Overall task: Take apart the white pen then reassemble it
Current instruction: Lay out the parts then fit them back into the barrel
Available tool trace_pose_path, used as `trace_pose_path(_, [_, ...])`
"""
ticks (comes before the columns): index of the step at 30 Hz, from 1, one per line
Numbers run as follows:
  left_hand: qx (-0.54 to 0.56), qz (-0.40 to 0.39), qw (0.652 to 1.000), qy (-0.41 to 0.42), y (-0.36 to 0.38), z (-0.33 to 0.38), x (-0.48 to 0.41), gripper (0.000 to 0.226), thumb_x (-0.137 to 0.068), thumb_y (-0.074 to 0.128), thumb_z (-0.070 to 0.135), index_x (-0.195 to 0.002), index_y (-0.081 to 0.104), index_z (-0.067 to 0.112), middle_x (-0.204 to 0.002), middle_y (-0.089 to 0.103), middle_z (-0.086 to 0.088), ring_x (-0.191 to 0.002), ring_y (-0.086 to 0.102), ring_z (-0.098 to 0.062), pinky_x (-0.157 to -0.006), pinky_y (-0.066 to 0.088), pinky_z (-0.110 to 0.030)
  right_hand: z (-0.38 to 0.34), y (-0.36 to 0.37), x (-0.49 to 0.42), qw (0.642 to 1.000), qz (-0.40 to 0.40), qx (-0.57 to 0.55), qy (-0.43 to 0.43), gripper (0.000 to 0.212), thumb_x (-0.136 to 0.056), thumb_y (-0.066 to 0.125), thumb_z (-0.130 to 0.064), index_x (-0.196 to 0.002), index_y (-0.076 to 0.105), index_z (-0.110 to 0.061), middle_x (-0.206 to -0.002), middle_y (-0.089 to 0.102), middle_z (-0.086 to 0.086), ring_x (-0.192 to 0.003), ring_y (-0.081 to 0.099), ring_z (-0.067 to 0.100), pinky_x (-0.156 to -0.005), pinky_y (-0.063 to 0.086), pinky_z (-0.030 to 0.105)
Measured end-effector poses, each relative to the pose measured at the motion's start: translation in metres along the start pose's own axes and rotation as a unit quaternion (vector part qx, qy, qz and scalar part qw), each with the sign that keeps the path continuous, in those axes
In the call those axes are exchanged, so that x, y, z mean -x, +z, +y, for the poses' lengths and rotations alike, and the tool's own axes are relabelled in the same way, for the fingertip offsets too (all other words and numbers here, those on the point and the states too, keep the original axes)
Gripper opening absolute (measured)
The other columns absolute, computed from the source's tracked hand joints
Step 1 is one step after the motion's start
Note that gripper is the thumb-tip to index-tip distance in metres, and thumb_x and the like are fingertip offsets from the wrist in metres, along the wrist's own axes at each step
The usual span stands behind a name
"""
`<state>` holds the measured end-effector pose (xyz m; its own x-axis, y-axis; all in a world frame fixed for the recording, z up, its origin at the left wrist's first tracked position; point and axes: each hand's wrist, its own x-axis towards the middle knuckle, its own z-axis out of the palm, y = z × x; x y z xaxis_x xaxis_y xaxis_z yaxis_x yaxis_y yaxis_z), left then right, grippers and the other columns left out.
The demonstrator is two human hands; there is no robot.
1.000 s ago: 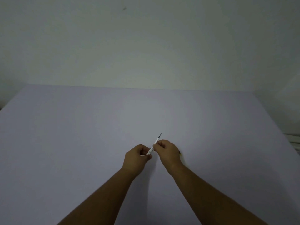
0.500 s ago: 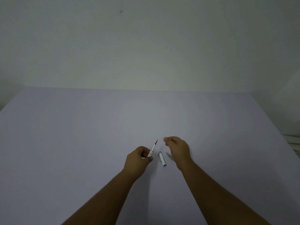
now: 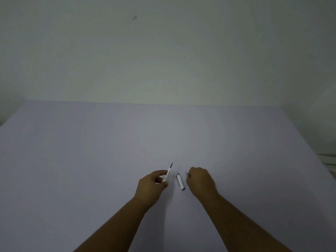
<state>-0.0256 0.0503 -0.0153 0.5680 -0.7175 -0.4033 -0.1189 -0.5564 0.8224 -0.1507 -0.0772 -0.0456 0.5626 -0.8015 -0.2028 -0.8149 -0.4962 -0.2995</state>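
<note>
- The white pen is in pieces. Its inner part (image 3: 168, 172), a white stem ending in a thin dark tip, sticks up and away from the left hand (image 3: 153, 184), tilted a little to the right.
- The left hand is curled shut around the lower end of that stem, fingers and thumb pinching it. Held this way, the tip stays free and the open end points toward the other parts, ready for refitting, I would guess.
- A white barrel piece (image 3: 180, 181) with silvery ends lies flat on the surface (image 3: 91, 151) between the two hands, touching neither, parked within easy reach.
- The right hand (image 3: 200, 180) rests low over the surface just right of the barrel, knuckles up, fingers folded. A small silvery tip (image 3: 187, 174) shows at its far-left edge; I cannot tell whether the fingers grip it or only cover it.
- Beyond these, the pale surface runs to a plain wall (image 3: 163, 51).
</note>
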Motion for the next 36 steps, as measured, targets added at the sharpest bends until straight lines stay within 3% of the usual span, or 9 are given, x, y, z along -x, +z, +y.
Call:
trace_pose_path(2, [-0.004,0.001,1.0,-0.001,0.002,0.001,0.001,0.027,-0.083,0.066,0.019,-0.104,0.067,0.036,-0.079,0.065,0.006,-0.076,0.061,-0.012,-0.071,0.055,-0.033,-0.009,-0.013,-0.002,0.972,0.037,-0.222,0.062,0.017,-0.088,0.053,-0.024,-0.088,0.063,-0.011,-0.083,0.067,0.002,-0.072,0.06,0.014,-0.068,0.044,0.03])
trace_pose_path(4, [-0.016,0.0,1.0,0.002,0.004,0.003,0.001,0.028,-0.084,0.066,0.02,-0.107,0.066,0.036,-0.081,0.066,0.005,-0.076,0.061,-0.012,-0.072,0.056,-0.034,-0.02,-0.028,-0.003,0.904,0.06,-0.413,0.092,0.013,-0.085,0.058,-0.023,-0.075,0.065,-0.02,-0.071,0.065,-0.013,-0.058,0.055,-0.001,-0.064,0.043,0.025])
trace_pose_path(7, [-0.021,-0.001,1.0,0.01,0.006,0.007,0.003,0.028,-0.085,0.066,0.019,-0.109,0.066,0.033,-0.084,0.066,0.001,-0.078,0.061,-0.015,-0.073,0.056,-0.035,-0.028,-0.042,-0.003,0.849,0.062,-0.516,0.099,0.014,-0.084,0.06,-0.025,-0.071,0.064,-0.028,-0.073,0.066,-0.011,-0.067,0.056,0.004,-0.07,0.046,0.025])
trace_pose_path(10, [-0.023,-0.002,1.0,0.021,0.008,0.011,0.005,0.029,-0.085,0.065,0.018,-0.11,0.066,0.031,-0.081,0.065,0.002,-0.075,0.059,-0.016,-0.07,0.054,-0.033,-0.029,-0.045,-0.002,0.848,0.058,-0.519,0.096,0.007,-0.083,0.062,-0.024,-0.077,0.066,-0.023,-0.078,0.067,-0.008,-0.07,0.056,0.006,-0.077,0.048,0.028])
trace_pose_path(14, [-0.028,-0.004,0.999,0.031,0.01,0.016,0.008,0.028,-0.085,0.065,0.018,-0.11,0.067,0.031,-0.079,0.064,0.004,-0.074,0.059,-0.014,-0.067,0.052,-0.03,-0.026,-0.046,0.001,0.857,0.051,-0.506,0.087,0.008,-0.08,0.064,-0.021,-0.082,0.069,-0.015,-0.076,0.069,-0.007,-0.07,0.058,0.004,-0.069,0.045,0.022])
trace_pose_path(19, [-0.028,-0.003,0.999,0.033,0.012,0.021,0.011,0.027,-0.084,0.066,0.019,-0.107,0.067,0.033,-0.079,0.064,0.006,-0.081,0.063,-0.018,-0.073,0.055,-0.035,-0.024,-0.045,0.009,0.859,0.024,-0.506,0.068,0.004,-0.077,0.065,-0.02,-0.078,0.069,-0.019,-0.077,0.071,-0.007,-0.073,0.063,0.003,-0.067,0.045,0.02])
trace_pose_path(22, [-0.024,-0.003,0.999,0.039,0.013,0.025,0.013,0.027,-0.084,0.066,0.021,-0.108,0.065,0.032,-0.082,0.065,0.005,-0.083,0.064,-0.018,-0.073,0.055,-0.034,-0.024,-0.044,0.013,0.86,0.01,-0.507,0.061,0.003,-0.077,0.066,-0.02,-0.078,0.068,-0.022,-0.085,0.073,0.0,-0.081,0.064,0.01,-0.07,0.047,0.022])
trace_pose_path(27, [-0.019,0.021,0.999,0.03,0.014,0.031,0.016,0.011,-0.082,0.069,0.019,-0.091,0.066,0.023,-0.081,0.064,0.007,-0.08,0.063,-0.016,-0.066,0.051,-0.026,-0.026,-0.044,0.02,0.854,-0.025,-0.517,0.042,0.014,-0.079,0.064,-0.018,-0.089,0.071,-0.026,-0.093,0.071,-0.006,-0.089,0.064,0.005,-0.079,0.05,0.023])
trace_pose_path(36, [-0.028,0.028,0.999,0.032,0.015,0.037,0.019,0.006,-0.081,0.07,0.018,-0.084,0.066,0.021,-0.072,0.061,0.012,-0.067,0.058,-0.006,-0.054,0.044,-0.019,-0.022,-0.053,0.025,0.854,-0.052,-0.516,0.023,0.013,-0.081,0.064,-0.019,-0.079,0.07,-0.031,-0.091,0.073,-0.004,-0.084,0.064,0.003,-0.071,0.045,0.019])
